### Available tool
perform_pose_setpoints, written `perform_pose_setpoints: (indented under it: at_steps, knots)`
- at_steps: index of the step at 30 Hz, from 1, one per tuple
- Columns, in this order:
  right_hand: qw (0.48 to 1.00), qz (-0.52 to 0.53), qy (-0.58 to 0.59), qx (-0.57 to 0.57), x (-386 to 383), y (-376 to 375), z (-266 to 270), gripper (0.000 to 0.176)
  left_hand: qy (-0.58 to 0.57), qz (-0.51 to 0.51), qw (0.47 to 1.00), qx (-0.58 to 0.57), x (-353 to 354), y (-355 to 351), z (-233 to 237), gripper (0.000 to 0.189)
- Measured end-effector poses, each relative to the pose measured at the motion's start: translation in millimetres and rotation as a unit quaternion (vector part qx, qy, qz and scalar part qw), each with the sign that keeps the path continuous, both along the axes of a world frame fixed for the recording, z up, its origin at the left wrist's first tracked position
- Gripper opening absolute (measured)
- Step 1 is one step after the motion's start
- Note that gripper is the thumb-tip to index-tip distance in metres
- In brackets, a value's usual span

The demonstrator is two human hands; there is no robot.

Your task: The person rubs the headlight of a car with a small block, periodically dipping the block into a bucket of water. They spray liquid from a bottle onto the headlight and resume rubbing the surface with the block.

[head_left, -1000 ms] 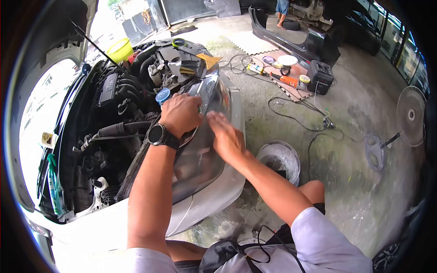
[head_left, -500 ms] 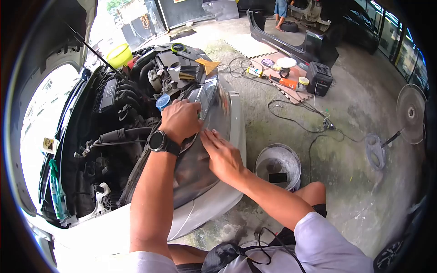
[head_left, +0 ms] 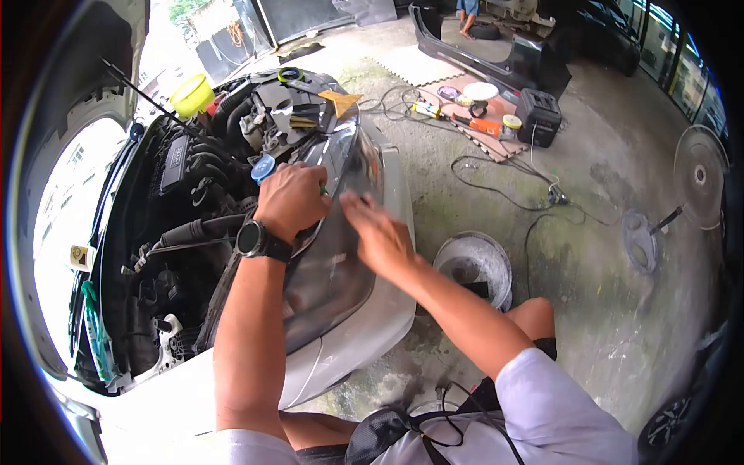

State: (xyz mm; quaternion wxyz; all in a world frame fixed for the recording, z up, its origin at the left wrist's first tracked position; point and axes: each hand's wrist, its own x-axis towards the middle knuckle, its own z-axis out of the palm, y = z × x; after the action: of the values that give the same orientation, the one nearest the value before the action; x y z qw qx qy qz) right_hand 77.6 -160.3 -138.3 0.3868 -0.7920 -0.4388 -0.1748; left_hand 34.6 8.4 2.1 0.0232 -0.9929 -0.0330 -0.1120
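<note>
A dark, smoky-surfaced headlight (head_left: pixel 333 271) of a white car fills the middle of the view. My left hand (head_left: pixel 293 200), with a black watch on its wrist, is closed in a fist at the headlight's inner edge. A small bit of green shows by its fingers, but I cannot tell what it grips. My right hand (head_left: pixel 380 236) is over the headlight's outer part, fingers stretched out and together, the fingertips smeared by motion. Just beyond my left hand is a blue cap (head_left: pixel 263 168) in the engine bay.
Tools and an orange squeegee card (head_left: pixel 339 101) lie on the car's front. A white bucket (head_left: pixel 496 260) stands at right, a fan (head_left: pixel 700 177) farther off. Cables, a black box (head_left: pixel 539 116) and a loose bumper (head_left: pixel 465 62) are on the floor; a person's legs (head_left: pixel 468 17) show behind.
My right hand has slid forward over the headlight, away from me, and its fingertips now blur. My left fist keeps its place at the edge. The whole view has shifted slightly.
</note>
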Motion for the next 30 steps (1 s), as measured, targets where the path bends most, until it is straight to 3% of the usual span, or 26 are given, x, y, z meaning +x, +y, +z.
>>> perform_pose_setpoints:
  at_steps: [4,7,9,12,19,22,27,30]
  knots:
    - [0.999,-0.036,0.004,0.021,6,16,2,0.066,0.000,-0.005,1.000,-0.009,0,0,3,0.025]
    - [0.999,0.033,-0.025,0.035,-44,-3,-2,0.067,-0.002,-0.027,1.000,-0.012,6,7,-1,0.024]
    - [0.998,0.046,-0.020,0.043,-37,-2,-10,0.065,0.004,-0.035,0.999,-0.004,5,9,-5,0.026]
    - [1.000,-0.021,0.001,-0.001,6,10,-1,0.066,-0.030,-0.049,0.997,-0.056,4,9,-3,0.022]
    - [0.998,0.007,-0.052,0.025,-24,2,-3,0.066,-0.055,-0.084,0.993,-0.060,8,11,-6,0.015]
    - [0.999,-0.039,0.023,0.019,16,19,0,0.062,-0.018,-0.094,0.994,-0.061,2,8,-4,0.013]
    - [0.999,-0.005,-0.028,0.017,-31,6,1,0.065,0.054,-0.078,0.994,-0.055,1,7,11,0.017]
    - [0.999,0.000,-0.035,0.007,-17,3,-1,0.064,0.079,-0.047,0.994,-0.051,-1,4,16,0.019]
